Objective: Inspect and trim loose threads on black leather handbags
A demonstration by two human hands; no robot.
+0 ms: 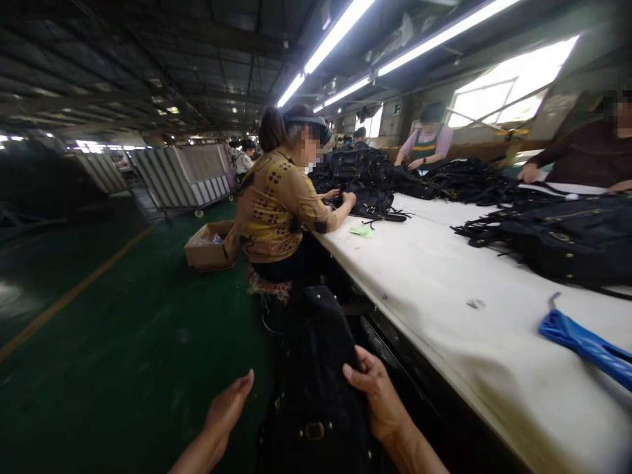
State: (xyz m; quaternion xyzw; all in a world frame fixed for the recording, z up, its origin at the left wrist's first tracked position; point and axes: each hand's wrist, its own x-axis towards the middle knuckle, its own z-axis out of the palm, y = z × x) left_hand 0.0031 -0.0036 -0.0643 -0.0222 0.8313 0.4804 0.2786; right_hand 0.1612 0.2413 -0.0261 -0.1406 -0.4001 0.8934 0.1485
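A black bag (316,368) with a small metal buckle and several brass-coloured rivets is held beside the table's near edge, low in the middle of the view. My right hand (378,395) grips its right side between thumb and fingers. Left of the bag, apart from it, is my left hand (230,405); it holds nothing, its thumb side is up and its fingers are partly hidden.
A white-covered table (424,276) runs along the right, bearing black bags (567,237), a blue-handled tool (587,339) and green slips (361,231). A seated person (276,204) works ahead; others sit across. A cardboard box (212,247) and striped carts (172,174) stand left.
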